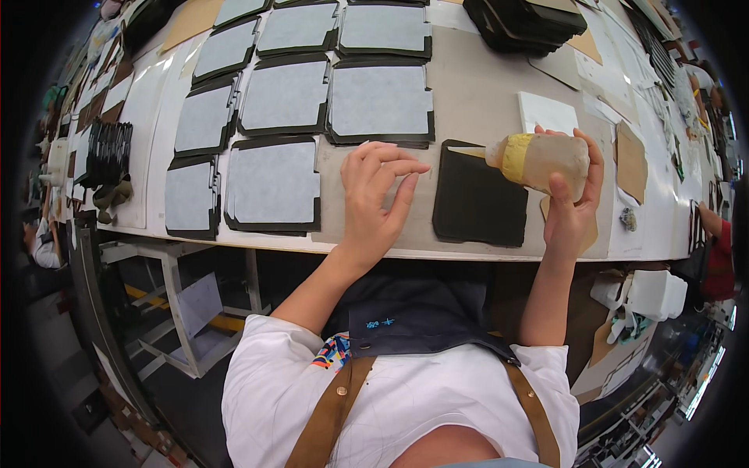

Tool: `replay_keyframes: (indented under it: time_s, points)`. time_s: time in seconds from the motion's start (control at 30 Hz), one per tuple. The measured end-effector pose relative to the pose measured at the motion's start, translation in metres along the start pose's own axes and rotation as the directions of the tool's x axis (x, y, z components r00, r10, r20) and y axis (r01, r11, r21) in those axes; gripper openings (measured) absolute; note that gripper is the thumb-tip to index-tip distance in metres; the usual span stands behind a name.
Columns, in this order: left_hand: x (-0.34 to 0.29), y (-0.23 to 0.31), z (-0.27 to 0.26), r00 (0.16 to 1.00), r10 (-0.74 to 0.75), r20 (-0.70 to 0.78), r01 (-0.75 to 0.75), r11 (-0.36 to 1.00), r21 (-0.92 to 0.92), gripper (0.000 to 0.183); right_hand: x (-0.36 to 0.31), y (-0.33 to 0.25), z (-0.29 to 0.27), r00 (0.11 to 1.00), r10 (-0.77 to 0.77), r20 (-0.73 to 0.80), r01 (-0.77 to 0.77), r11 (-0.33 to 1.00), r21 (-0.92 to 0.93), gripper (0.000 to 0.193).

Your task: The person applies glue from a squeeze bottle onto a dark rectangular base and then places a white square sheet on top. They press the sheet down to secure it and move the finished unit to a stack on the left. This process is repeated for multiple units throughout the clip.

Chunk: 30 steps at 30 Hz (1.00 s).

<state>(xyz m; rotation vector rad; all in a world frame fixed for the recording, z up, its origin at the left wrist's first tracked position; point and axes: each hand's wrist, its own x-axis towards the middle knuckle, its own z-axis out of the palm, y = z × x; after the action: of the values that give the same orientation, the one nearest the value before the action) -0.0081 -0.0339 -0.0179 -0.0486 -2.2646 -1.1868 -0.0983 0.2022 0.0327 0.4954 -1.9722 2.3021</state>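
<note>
My right hand (576, 199) is wrapped round a translucent squeeze bottle (552, 165) with yellow tape about its shoulder. The bottle lies nearly sideways in the air, its narrow end toward the left. Beneath that end is a black rounded-corner panel (480, 204) on the table, with a small pale yellowish strip showing at its top edge. My left hand (373, 191) hovers to the left of the panel, fingers loosely bent and apart, holding nothing. Close to its fingertips lie stacks of black-edged pieces faced with pale grey sheets, such as one stack (378, 97) and another stack (273, 183).
A thick pile of black pieces (527, 23) sits at the far right. Beyond the bottle are a white block (546, 113) and a brown board (630, 162). Dark upright pieces (109, 152) stand at the left. Another person's arm (708, 222) shows at the right edge.
</note>
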Motion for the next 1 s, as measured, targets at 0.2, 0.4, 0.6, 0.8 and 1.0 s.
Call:
replay_keyframes:
  time_s: [0.2, 0.4, 0.6, 0.8, 1.0]
  points:
    - [0.000, 0.001, 0.000, 1.000, -0.009, 0.015, 0.009, 0.999, 0.031, 0.014, 0.005, 0.005, -0.005, 1.000, 0.024, 0.018, -0.024, 0.999, -0.037, 0.069]
    - [0.001, 0.000, 0.003, 1.000, -0.010, -0.013, 0.010, 1.000, 0.011, 0.014, 0.001, 0.000, -0.011, 0.998, 0.021, 0.062, -0.015, 0.995, -0.094, 0.072]
    - [0.000, -0.001, 0.004, 1.000, -0.008, -0.017, 0.009, 1.000, 0.013, 0.014, -0.009, -0.001, -0.015, 0.988, 0.009, 0.156, 0.003, 0.997, -0.080, 0.074]
    - [0.001, 0.002, 0.002, 1.000, -0.013, 0.019, 0.012, 0.999, 0.053, 0.013, -0.021, -0.007, -0.022, 0.969, 0.106, 0.221, -0.105, 0.994, -0.017, 0.083]
    - [0.001, 0.001, 0.004, 1.000, -0.030, 0.008, 0.030, 0.999, 0.025, 0.013, -0.018, 0.005, -0.068, 0.952, 0.260, -0.161, -0.143, 0.843, 0.519, 0.092]
